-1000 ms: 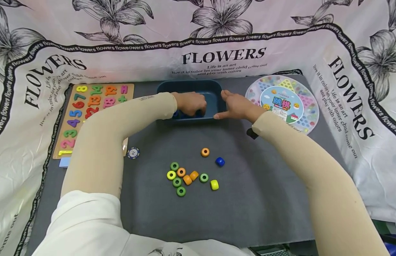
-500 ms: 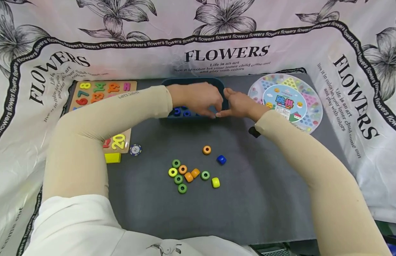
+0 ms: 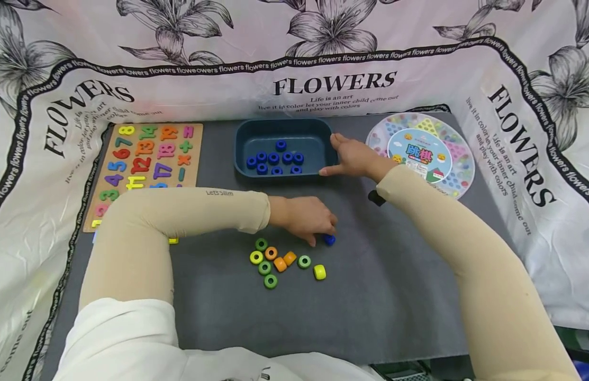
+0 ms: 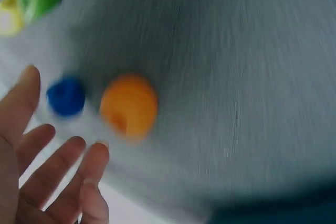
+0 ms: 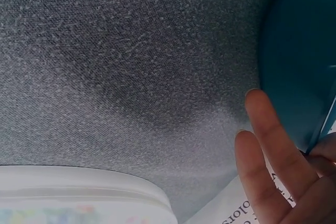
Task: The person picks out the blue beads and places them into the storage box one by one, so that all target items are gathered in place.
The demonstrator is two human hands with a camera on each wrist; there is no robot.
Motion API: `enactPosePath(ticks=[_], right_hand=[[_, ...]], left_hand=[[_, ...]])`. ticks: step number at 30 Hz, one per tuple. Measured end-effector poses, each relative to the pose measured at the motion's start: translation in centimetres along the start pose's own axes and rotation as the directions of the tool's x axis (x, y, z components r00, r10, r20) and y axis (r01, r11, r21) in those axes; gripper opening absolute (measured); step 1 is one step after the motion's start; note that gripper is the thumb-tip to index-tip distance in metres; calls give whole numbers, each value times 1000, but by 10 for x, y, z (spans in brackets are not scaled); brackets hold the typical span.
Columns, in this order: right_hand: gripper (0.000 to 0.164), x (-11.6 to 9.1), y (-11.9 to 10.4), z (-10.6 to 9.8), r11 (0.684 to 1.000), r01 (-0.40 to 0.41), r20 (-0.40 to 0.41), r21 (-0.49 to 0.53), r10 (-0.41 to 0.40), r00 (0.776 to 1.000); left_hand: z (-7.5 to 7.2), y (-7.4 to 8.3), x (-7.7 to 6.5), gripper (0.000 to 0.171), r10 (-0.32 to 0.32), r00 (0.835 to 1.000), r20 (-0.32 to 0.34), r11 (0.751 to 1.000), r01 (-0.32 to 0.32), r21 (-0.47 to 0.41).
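Note:
My left hand (image 3: 307, 218) reaches palm down over the table, its fingertips right at a lone blue bead (image 3: 329, 239). In the left wrist view, that blue bead (image 4: 66, 96) shows between the spread thumb and fingers, with an orange bead (image 4: 129, 106) beside it; the hand covers this orange bead in the head view. My right hand (image 3: 356, 157) rests against the right end of a dark blue tray (image 3: 244, 138), thumb at its front corner, fingers extended along its side (image 5: 286, 145). Several blue beads (image 3: 273, 158) lie inside the tray.
Nearer the body lie loose green (image 3: 270, 281), yellow (image 3: 319, 272) and orange beads (image 3: 280, 264). A wooden number board (image 3: 193, 174) is at the left, partly behind the left arm. At the right stands a round game box (image 3: 419, 153). A printed cloth (image 3: 218, 98) rises behind the table.
My left hand has come out of the tray and moved toward the body to the lone blue bead, uncovering the beads in the tray. My right hand has stayed at the tray's right end.

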State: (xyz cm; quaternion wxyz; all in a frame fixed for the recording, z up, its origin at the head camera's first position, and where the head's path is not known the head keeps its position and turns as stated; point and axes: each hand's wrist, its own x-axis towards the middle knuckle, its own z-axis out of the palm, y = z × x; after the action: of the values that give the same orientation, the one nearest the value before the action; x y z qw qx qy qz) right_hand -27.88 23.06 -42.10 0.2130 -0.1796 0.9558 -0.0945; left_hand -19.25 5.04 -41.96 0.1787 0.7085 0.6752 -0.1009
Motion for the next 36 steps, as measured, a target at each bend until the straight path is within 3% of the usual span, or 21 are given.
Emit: enactPosePath(ticks=[3, 8, 16, 20, 23, 27, 32, 34, 36], right_hand=[[115, -1, 0, 2, 1000, -6, -1, 5, 6, 1000], [115, -3, 2, 5, 998, -40, 30, 57, 39, 999], [117, -1, 4, 1, 997, -40, 23, 63, 38, 999], [119, 1, 3, 2, 998, -19, 33, 59, 17, 999], [115, 1, 5, 2, 998, -5, 32, 55, 4, 999], [107, -2, 7, 0, 998, 5, 18, 56, -6, 1000], [112, -4, 5, 0, 997, -11, 34, 77, 9, 999], [112, -4, 3, 1, 997, -8, 32, 75, 6, 999], [112, -3, 0, 2, 997, 1, 30, 74, -3, 1000]], left_hand=[[14, 7, 10, 44, 16, 1000, 9, 1000, -16, -2], [23, 14, 17, 31, 52, 999, -1, 999, -52, 13], [27, 13, 16, 25, 42, 999, 3, 999, -42, -23], [19, 4, 8, 23, 9, 997, -74, 998, -14, -68], [-3, -14, -4, 22, -47, 983, -180, 998, 38, -51], [-35, -56, -25, 24, -172, 940, -295, 984, 151, -90], [-48, -116, -43, 29, -359, 890, -281, 917, 280, -284], [-47, -134, -45, 31, -400, 881, -253, 890, 308, -336], [-45, -146, -44, 30, -410, 884, -224, 873, 310, -376]])
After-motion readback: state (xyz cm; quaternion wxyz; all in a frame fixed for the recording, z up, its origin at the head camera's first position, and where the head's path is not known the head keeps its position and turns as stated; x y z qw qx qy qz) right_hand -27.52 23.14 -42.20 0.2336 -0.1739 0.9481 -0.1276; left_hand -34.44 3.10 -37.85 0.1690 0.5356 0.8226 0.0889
